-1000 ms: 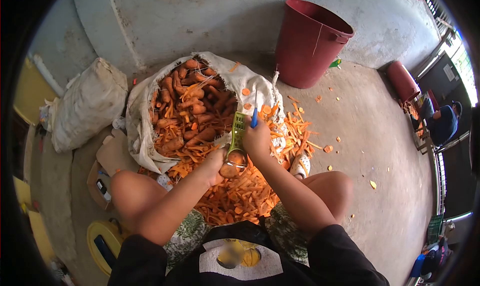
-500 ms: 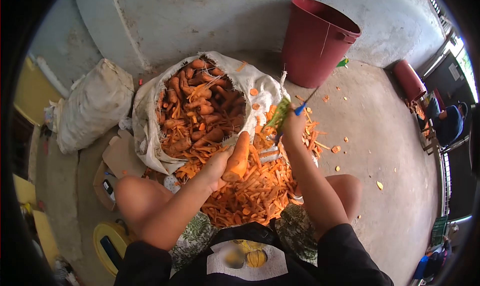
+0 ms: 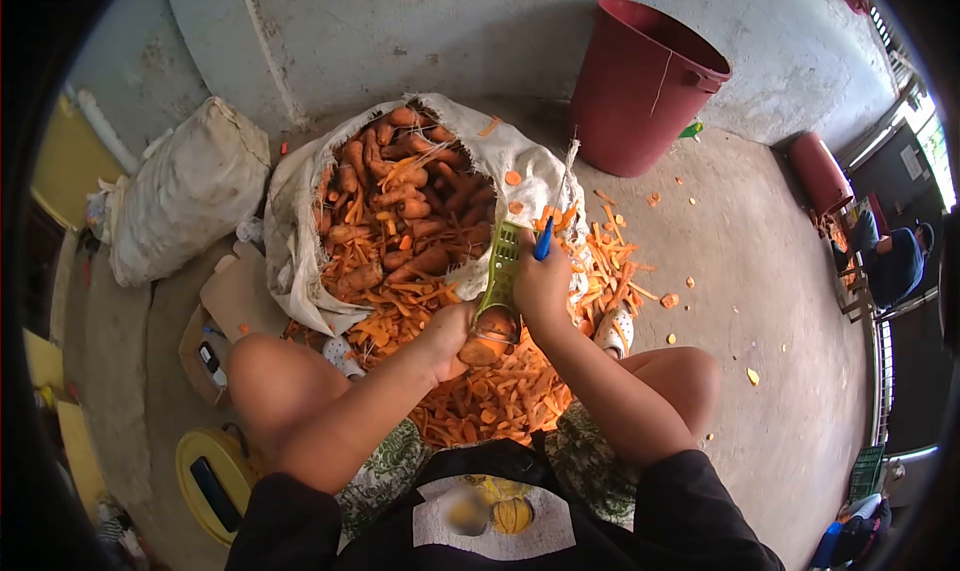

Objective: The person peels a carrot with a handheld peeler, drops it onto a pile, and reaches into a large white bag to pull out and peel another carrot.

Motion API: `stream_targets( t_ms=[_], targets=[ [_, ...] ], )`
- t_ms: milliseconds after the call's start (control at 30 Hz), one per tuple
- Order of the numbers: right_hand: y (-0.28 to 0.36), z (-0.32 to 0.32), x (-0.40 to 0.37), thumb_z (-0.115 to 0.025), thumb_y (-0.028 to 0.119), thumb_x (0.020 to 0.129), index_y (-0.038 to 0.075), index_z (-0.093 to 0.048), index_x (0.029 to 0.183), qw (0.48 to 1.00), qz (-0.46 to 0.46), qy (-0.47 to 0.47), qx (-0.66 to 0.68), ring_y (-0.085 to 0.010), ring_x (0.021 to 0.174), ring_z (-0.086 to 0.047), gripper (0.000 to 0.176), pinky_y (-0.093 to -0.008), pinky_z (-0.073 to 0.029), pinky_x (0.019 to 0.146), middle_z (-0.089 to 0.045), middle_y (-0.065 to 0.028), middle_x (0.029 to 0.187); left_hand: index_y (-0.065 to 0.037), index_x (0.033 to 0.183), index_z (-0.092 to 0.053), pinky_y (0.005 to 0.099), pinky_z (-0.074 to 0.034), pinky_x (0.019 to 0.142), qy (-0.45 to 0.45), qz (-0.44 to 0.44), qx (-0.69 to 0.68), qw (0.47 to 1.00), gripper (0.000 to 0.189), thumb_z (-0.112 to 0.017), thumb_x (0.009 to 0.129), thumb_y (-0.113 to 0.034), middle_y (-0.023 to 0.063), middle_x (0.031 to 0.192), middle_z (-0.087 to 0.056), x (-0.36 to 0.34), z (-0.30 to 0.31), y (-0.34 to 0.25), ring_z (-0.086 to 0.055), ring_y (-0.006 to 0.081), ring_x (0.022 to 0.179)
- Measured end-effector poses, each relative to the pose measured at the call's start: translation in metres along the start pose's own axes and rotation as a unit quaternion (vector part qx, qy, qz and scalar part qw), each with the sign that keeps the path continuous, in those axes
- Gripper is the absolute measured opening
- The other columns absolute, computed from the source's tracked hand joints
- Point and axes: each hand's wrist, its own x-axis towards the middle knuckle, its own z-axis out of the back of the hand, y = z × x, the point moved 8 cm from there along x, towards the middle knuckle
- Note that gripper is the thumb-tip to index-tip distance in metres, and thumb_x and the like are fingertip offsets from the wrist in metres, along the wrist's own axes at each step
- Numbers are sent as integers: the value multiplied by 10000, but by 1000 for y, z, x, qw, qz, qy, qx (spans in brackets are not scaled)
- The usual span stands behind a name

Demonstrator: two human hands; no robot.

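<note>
My left hand (image 3: 448,339) is closed around a thick carrot (image 3: 484,351), held over the pile of peelings between my legs. A green peeler (image 3: 501,266) lies against the carrot, its blade end across the carrot's surface. My right hand (image 3: 541,283) grips the peeler and also has a blue-handled knife (image 3: 543,241) between its fingers, handle upward. Just beyond my hands, a white woven sack (image 3: 290,241) lies open, full of carrots (image 3: 410,191). Orange peelings (image 3: 490,411) are heaped below my hands.
A tall red bin (image 3: 640,91) stands by the wall. At left are a filled white sack (image 3: 195,196), a cardboard box (image 3: 245,296) and a yellow lid (image 3: 190,461) bearing a phone (image 3: 215,491). Peel scraps dot the floor. Another person (image 3: 895,266) sits far right.
My right hand has moved left and down, bringing the green peeler from the side onto the carrot. My left hand still holds the carrot, which now shows its end toward me.
</note>
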Motion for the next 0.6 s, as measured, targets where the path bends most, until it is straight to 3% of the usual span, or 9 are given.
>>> stream_targets(
  t_ms=[67, 100, 167, 200, 233, 300, 367, 500, 600],
  targets=[
    [-10, 5, 8, -471, 250, 871, 3, -504, 719, 1000, -6, -1, -26, -113, 497, -459, 291, -291, -385, 487, -461, -31, 529, -14, 958, -491, 330, -515, 552, 9, 13, 43, 999, 322, -304, 903, -271, 99, 811, -573, 3, 2, 6, -591, 197, 672],
    [-23, 19, 26, -462, 237, 867, 0, -523, 766, 995, 23, -66, -76, -186, 525, -502, 265, -340, -390, 505, -495, -99, 557, -14, 958, -491, 330, -515, 552, 10, 15, 43, 999, 322, -304, 903, -271, 99, 811, -573, 0, -2, 7, -591, 197, 672],
    [-24, 61, 51, -436, 238, 866, 3, -560, 829, 974, 2, -184, -130, -291, 610, -576, 269, -410, -411, 553, -560, -186, 631, 0, 1004, -468, 304, -517, 542, 35, 76, 340, 937, 370, -308, 915, -321, 107, 818, -570, -18, -17, 13, -594, 186, 681],
    [-40, 83, 73, -442, 247, 861, -4, -561, 786, 942, 22, -252, -219, -289, 589, -567, 288, -403, -404, 539, -563, -168, 625, 15, 1057, -434, 289, -523, 542, 79, 64, 260, 960, 406, -308, 915, -345, 113, 836, -565, -35, -46, 12, -595, 186, 691],
    [-66, 94, 89, -452, 220, 856, -10, -535, 721, 969, -51, -233, -63, -252, 532, -530, 280, -390, -389, 519, -544, -139, 593, 15, 1057, -434, 289, -523, 542, 79, 67, 262, 959, 406, -308, 915, -345, 113, 836, -565, -33, -44, 12, -595, 186, 691],
    [-50, 97, 88, -455, 214, 858, -19, -497, 677, 972, 4, -230, -48, -186, 489, -467, 298, -351, -365, 490, -501, -115, 552, 25, 1099, -394, 308, -531, 570, 109, 35, 203, 972, 407, -285, 924, -326, 126, 865, -556, -24, -42, 7, -595, 202, 706],
    [-42, 77, 80, -453, 223, 866, -22, -481, 660, 984, 11, -180, 12, -142, 481, -418, 320, -320, -343, 464, -481, -87, 536, 41, 1084, -392, 330, -530, 640, 40, 27, 123, 991, 403, -310, 920, -318, 148, 880, -543, -13, -19, -2, -588, 218, 772],
    [-8, 23, 27, -451, 234, 878, 19, -504, 692, 990, -44, -13, 131, -92, 456, -400, 288, -269, -352, 429, -435, -2, 513, 5, 1076, -432, 320, -520, 640, -33, 30, 63, 997, 338, -337, 914, -276, 115, 882, -557, 3, 7, -7, -587, 202, 770],
    [-4, 8, 3, -458, 226, 875, 12, -495, 691, 992, -63, 0, 108, -97, 450, -394, 285, -279, -339, 426, -433, -6, 505, -23, 1060, -463, 319, -514, 612, -57, 19, 25, 998, 315, -341, 909, -271, 93, 876, -569, 10, 11, -6, -589, 186, 741]
  ],
)
